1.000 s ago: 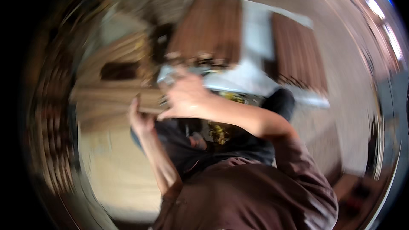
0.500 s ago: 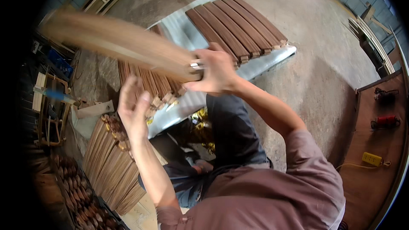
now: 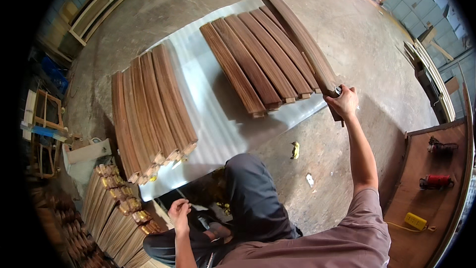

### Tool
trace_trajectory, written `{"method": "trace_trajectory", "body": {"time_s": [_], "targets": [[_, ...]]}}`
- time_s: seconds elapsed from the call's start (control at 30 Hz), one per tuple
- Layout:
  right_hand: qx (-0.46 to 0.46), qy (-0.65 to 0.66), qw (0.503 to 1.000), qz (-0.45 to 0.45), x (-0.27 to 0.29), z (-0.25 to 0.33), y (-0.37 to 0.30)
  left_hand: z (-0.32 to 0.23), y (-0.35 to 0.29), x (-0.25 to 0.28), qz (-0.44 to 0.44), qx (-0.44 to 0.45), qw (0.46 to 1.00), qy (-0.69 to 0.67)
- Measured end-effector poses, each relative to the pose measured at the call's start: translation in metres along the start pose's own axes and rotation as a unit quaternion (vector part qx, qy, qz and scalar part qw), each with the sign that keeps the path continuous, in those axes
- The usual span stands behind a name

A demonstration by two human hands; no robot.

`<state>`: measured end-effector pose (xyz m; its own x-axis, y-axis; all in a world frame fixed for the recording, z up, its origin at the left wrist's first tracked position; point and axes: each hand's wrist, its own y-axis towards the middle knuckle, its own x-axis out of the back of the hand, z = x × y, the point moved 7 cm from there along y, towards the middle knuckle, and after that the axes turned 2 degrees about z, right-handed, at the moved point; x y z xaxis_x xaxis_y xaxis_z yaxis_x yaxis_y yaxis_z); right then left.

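My right hand (image 3: 343,103) grips the near end of a curved brown wooden slat (image 3: 303,39). That slat lies along the right side of a row of similar slats (image 3: 248,59), over the right edge of a pale sheet (image 3: 186,64); whether it rests fully down I cannot tell. Closed above my lap, at the sheet's front edge, is my left hand (image 3: 179,212); what its curled fingers hold, if anything, is hidden. A second group of slats (image 3: 151,109) lies on the sheet's left part, with lighter cut ends facing me.
Stacked slats with yellow-wrapped ends (image 3: 119,213) stand to my left. A brown board at right carries a red tool (image 3: 436,182) and a yellow power strip (image 3: 415,221). Wooden frames (image 3: 47,111) stand far left. Yellow scraps (image 3: 295,150) lie on the concrete floor.
My right hand has carried the slat from the left, in front of me, to the right end of the row. My left hand has dropped toward my lap and its fingers have curled.
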<state>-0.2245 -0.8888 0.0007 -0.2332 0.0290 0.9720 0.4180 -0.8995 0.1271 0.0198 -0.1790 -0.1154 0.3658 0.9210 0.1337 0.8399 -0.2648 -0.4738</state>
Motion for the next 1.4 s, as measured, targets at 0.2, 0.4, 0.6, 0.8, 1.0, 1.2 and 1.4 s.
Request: {"method": "trace_trajectory", "body": {"time_s": [0.2,0.4,0.6,0.8,1.0,1.2,1.4], "targets": [[0.012,-0.049,0.999,0.001,-0.055,-0.014,0.098,0.022,0.034,-0.025,0.013,0.038,0.995,0.096],[0.019,-0.062,0.998,0.018,-0.106,-0.007,0.164,0.04,0.043,-0.022,0.021,0.066,0.974,0.214],[0.025,-0.087,0.995,0.043,-0.14,0.004,0.197,0.05,0.042,-0.023,0.017,0.092,0.967,0.236],[0.04,-0.11,0.991,0.062,-0.139,-0.012,0.197,0.065,0.042,-0.028,0.043,0.076,0.966,0.243],[-0.09,0.13,0.987,0.019,-0.073,-0.036,0.174,0.033,-0.007,-0.022,0.008,0.063,0.975,0.212],[-0.049,0.621,0.765,0.166,-0.027,0.091,0.015,-0.108,-0.062,0.01,-0.094,-0.107,0.962,0.234],[0.255,0.62,0.729,0.137,0.004,0.31,-0.11,-0.109,-0.152,0.141,-0.335,-0.142,0.926,0.105]]}}
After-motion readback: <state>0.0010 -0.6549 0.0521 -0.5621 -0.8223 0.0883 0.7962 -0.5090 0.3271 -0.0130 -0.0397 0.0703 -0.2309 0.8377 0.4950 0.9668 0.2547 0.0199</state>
